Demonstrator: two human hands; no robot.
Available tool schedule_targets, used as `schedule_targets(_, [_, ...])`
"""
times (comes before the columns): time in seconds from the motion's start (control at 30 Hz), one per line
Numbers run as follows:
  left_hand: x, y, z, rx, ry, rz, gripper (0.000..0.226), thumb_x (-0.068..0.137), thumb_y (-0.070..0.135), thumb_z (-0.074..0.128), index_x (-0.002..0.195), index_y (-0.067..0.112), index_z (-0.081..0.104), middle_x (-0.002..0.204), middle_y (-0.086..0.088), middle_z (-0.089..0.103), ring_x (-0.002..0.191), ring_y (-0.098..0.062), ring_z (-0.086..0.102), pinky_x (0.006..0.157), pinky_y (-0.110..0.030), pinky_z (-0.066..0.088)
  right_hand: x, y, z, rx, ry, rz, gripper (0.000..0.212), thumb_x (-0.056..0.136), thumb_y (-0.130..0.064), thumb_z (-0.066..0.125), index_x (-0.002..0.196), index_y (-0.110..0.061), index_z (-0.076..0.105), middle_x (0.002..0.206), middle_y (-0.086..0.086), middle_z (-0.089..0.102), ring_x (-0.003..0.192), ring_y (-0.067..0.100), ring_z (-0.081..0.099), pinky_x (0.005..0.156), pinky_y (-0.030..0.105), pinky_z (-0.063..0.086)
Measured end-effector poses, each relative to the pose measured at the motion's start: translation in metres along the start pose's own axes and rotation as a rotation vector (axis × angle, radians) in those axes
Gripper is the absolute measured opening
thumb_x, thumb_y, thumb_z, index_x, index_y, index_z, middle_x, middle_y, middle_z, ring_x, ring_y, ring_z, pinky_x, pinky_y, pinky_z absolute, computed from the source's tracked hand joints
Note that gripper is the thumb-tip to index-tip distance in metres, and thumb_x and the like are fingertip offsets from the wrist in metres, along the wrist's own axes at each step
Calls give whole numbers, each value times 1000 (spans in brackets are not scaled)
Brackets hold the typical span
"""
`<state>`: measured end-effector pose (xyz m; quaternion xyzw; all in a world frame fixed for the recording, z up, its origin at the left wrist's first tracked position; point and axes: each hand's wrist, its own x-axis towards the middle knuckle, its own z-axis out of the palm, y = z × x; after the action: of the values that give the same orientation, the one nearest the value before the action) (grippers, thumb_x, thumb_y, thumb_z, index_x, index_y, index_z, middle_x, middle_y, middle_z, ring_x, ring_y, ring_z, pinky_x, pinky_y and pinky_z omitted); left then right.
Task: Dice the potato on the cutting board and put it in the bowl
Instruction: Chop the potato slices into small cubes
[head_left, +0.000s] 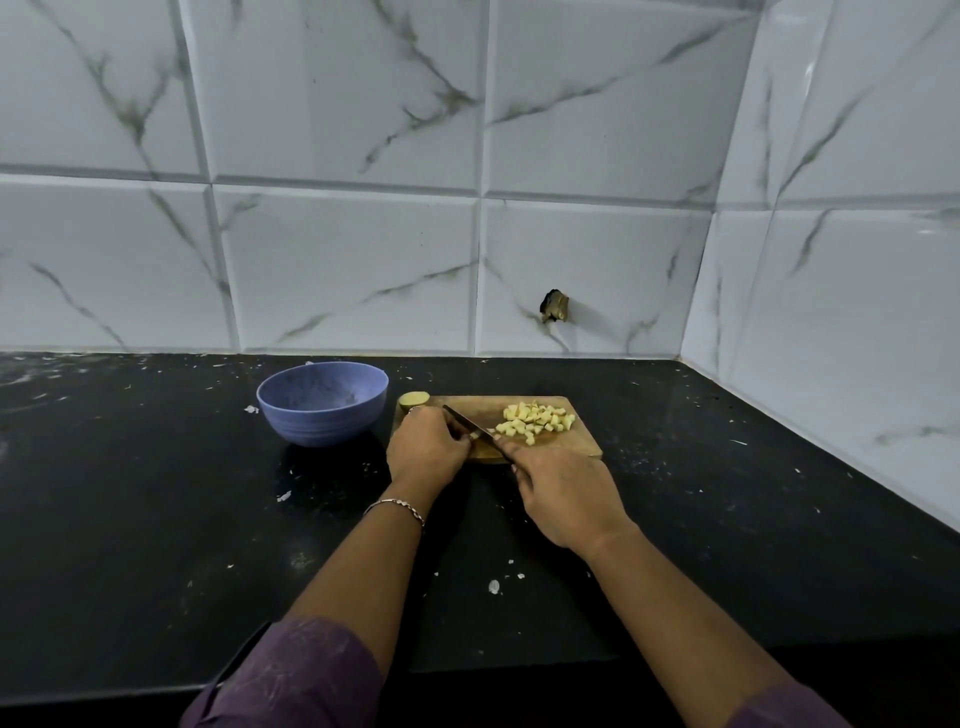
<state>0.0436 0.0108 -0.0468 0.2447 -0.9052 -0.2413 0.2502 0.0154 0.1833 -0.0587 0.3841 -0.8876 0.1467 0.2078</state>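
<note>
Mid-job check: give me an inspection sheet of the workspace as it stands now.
Surface: black counter, flecked with pale scraps.
Job's things: board carries a pile of dice; potato end at its far left corner; bowl left of the board, no potato seen inside.
Clutter: nothing seen beyond the scraps.
Grippers: left hand holds a potato piece on the board; right hand grips the knife, blade at that piece.
Cables: nothing seen.
Surroundings: marbled wall tiles, one with a dark hole.
</note>
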Motion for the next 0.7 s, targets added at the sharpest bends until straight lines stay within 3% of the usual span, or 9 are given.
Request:
schedule_targets(0.13, [-1,2,0,53,20,9,21,89,36,68,102,20,74,99,0,70,91,-18,64,68,-28,43,0,2,0,-30,6,40,44,104,-30,40,147,-41,42,105,-6,68,89,13,63,75,33,55])
schedule_targets(0.27, [1,-1,1,40,24,10,21,88,35,70,96,15,73,96,-1,70,84,-16,61,67,-28,45,0,3,-2,-9,7,67,46,105,-31,39,149,-40,37,97,-5,64,84,14,59,72,32,54])
schedule_targets(0.43, [6,-6,0,1,-20,23,17,89,29,69,102,19,74,97,1,72,88,-15,65,78,-32,55,-1,4,-3,77,-18,56,44,104,-33,41,148,-42,39,101,-5,65,87,11,58,77,32,54])
schedule_targets(0.7, [7,-5,2,32,-16,2,18,89,32,68,101,21,74,94,2,71,79,-11,59,66,-26,45,0,5,-2,92,-37,54,43,105,-35,40,147,-43,40,105,-6,66,86,9,58,77,30,54])
